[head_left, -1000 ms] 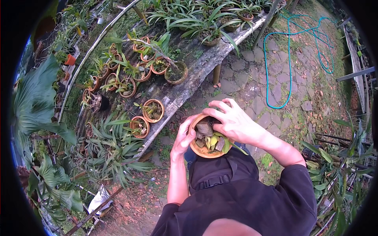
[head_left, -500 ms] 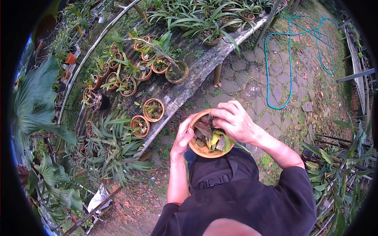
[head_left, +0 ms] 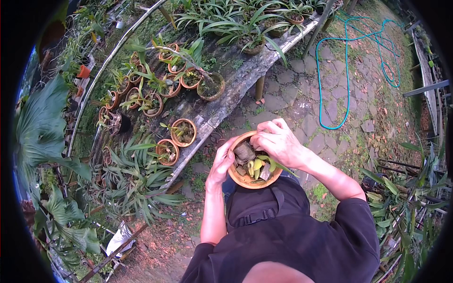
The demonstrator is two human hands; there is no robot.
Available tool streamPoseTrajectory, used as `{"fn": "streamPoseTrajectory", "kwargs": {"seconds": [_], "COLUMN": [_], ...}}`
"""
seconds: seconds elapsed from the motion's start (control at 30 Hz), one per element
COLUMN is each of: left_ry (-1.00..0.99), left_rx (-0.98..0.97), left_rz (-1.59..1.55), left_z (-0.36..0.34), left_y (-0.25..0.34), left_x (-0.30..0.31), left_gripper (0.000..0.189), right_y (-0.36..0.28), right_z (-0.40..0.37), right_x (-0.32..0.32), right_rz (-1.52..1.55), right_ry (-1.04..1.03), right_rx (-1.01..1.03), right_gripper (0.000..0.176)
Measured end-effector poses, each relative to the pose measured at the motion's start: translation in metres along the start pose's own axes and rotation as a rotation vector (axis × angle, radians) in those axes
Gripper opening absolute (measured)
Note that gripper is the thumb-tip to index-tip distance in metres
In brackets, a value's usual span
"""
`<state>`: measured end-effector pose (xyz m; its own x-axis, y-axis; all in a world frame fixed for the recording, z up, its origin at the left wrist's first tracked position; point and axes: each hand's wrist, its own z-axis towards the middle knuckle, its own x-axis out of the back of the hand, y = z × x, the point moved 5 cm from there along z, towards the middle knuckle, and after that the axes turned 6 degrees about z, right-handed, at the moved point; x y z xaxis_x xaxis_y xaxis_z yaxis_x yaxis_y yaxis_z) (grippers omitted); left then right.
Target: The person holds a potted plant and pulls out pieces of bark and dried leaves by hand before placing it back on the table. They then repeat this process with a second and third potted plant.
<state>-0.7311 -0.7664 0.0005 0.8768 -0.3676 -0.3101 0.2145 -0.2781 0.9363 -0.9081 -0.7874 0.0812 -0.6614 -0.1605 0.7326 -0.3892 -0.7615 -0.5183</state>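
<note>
In the head view, an orange clay pot (head_left: 249,183) is held in front of my waist, its opening tipped up toward the camera. My left hand (head_left: 221,165) grips the pot's left side, with the thumb at the rim. My right hand (head_left: 279,144) reaches over the right rim, its fingers bent and pressed together inside the pot. Their tips are hidden, so what they hold cannot be made out. Inside lie a grey-brown chunk (head_left: 244,153) near the far left wall and a small plant with yellow-green leaves (head_left: 257,165) among other dark chunks.
A weathered bench (head_left: 236,94) carries several potted plants, including two clay pots (head_left: 183,132) near its edge. A teal hose (head_left: 321,89) loops over the stone paving (head_left: 288,94). Long-leaved plants (head_left: 137,174) grow at the left; more foliage (head_left: 391,188) stands at right.
The brown chunk in the pot has turned and now shows a broader face beside the far left wall. My right fingers have shifted slightly within the pot; my left hand keeps its grip.
</note>
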Motion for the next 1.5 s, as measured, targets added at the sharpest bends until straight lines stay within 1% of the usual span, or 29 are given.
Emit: {"fn": "streamPoseTrajectory", "kwargs": {"seconds": [0.2,0.3,0.37,0.47,0.57,0.6,0.7,0.73,0.83,0.87,0.97,1.0,1.1,1.13,1.23,1.33,1.43,1.5], "left_ry": [0.031,-0.049,-0.053,-0.036,0.022,0.047,0.071,0.078,0.156,0.142,0.259,0.312,0.289,0.301,0.323,0.284,0.273,0.266], "left_rx": [0.0,-0.037,-0.042,-0.054,-0.047,-0.041,-0.009,0.011,-0.001,-0.039,-0.025,-0.009,0.016,-0.013,-0.041,0.007,-0.074,-0.105], "left_rz": [-0.004,-0.063,-0.062,-0.075,-0.085,-0.086,-0.088,-0.087,-0.116,-0.156,-0.243,-0.259,-0.349,-0.337,-0.337,-0.301,-0.304,-0.299], "left_z": [-0.001,-0.001,0.0,-0.002,-0.004,-0.004,-0.003,-0.004,-0.011,-0.011,-0.02,-0.021,-0.02,-0.02,-0.018,-0.022,-0.023,-0.023], "left_y": [-0.012,-0.006,-0.005,-0.001,-0.002,-0.003,0.002,0.007,-0.004,-0.006,-0.041,-0.044,-0.03,-0.025,-0.016,-0.015,-0.01,-0.009], "left_x": [0.007,0.005,0.004,0.005,0.01,0.011,0.011,0.009,0.019,0.021,0.049,0.052,0.048,0.047,0.044,0.045,0.04,0.039], "left_gripper": [0.093,0.079,0.081,0.084,0.087,0.088,0.091,0.094,0.09,0.082,0.075,0.073,0.072,0.072,0.073,0.083,0.077,0.076], "right_y": [0.007,0.01,0.012,0.005,0.014,0.017,0.017,0.018,0.021,0.024,0.034,0.039,0.052,0.051,0.051,0.06,0.04,0.032], "right_z": [0.001,0.002,0.001,0.003,-0.01,-0.011,-0.015,-0.02,-0.035,-0.04,-0.057,-0.064,-0.089,-0.089,-0.086,-0.091,-0.069,-0.052], "right_x": [0.0,0.001,0.005,0.017,0.024,0.029,0.039,0.044,0.075,0.082,0.091,0.085,0.068,0.067,0.065,0.059,0.065,0.066], "right_rz": [0.109,0.177,0.263,0.373,0.617,0.62,0.819,0.832,0.717,0.612,-0.051,-0.092,-0.22,-0.178,-0.155,-0.181,-0.137,0.086], "right_ry": [0.035,0.063,0.08,0.124,0.278,0.266,0.378,0.4,0.444,0.491,0.031,-0.059,-0.246,-0.173,-0.15,-0.263,-0.061,0.062], "right_rx": [-0.044,-0.059,-0.076,-0.08,-0.25,-0.232,-0.268,-0.305,-0.397,-0.429,-0.522,-0.575,-0.675,-0.673,-0.714,-0.788,-0.574,-0.547], "right_gripper": [0.017,0.016,0.017,0.013,0.012,0.018,0.019,0.018,0.018,0.015,0.012,0.011,0.009,0.009,0.011,0.015,0.02,0.019]}}
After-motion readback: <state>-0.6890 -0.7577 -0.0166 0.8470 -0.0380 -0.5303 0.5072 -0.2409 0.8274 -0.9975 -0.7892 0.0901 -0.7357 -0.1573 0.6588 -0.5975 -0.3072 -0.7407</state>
